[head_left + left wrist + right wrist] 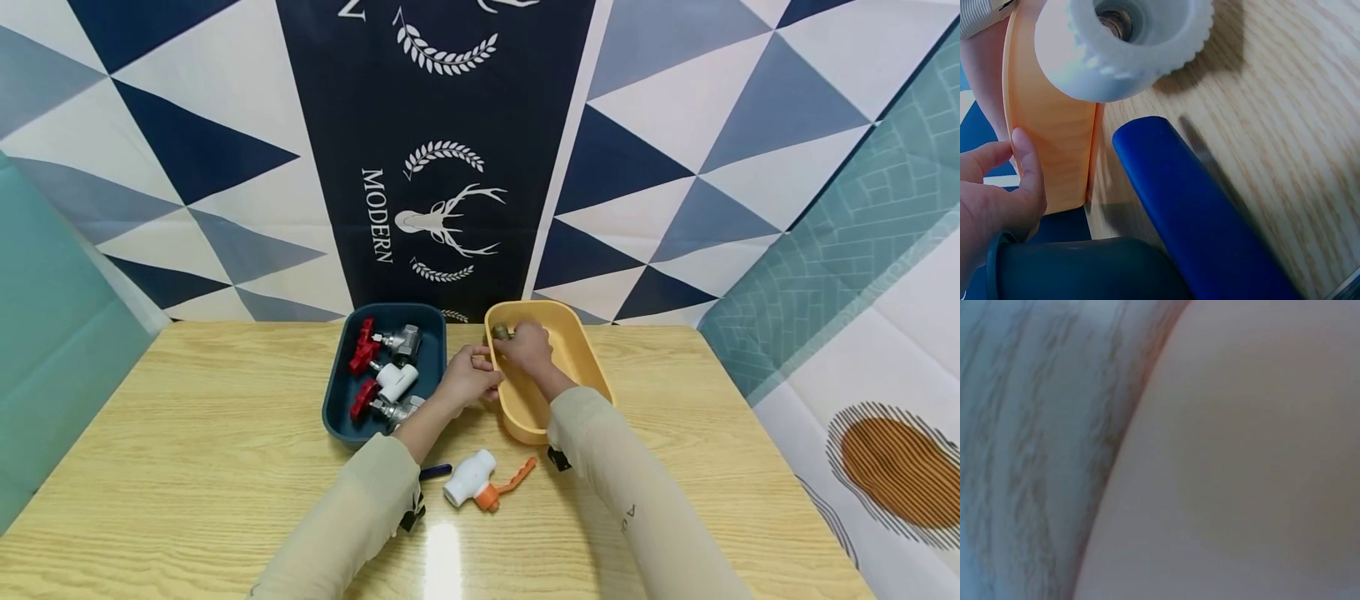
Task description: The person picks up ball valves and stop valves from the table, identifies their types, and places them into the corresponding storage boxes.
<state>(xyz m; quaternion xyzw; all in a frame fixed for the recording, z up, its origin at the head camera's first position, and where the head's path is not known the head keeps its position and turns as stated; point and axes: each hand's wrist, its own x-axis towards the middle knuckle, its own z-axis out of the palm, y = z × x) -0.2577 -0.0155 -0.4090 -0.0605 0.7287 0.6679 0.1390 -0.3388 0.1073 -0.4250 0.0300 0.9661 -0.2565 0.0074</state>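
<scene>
My left hand (pixel 471 377) pinches the near-left rim of a yellow bin (pixel 577 350) between thumb and fingers; the left wrist view shows the thumb (pixel 1030 159) against the bin's outer wall. Inside that bin, toward its far left corner, my right hand (pixel 527 346) holds a small brass-coloured fitting (pixel 501 332), mostly covered by the fingers. The right wrist view is a blur of a pale curved surface and wood grain. On the table in front lies a white plastic ball valve (pixel 470 477) with an orange lever handle (pixel 517 477).
Left of the yellow bin stands a dark blue bin (pixel 332 392) holding valves with red handles (pixel 363 400) and a white tee-shaped piece (pixel 395 381). A blue lever handle (pixel 435 472) shows partly beneath my left forearm. A patterned cloth backdrop (pixel 435 208) rises behind the table.
</scene>
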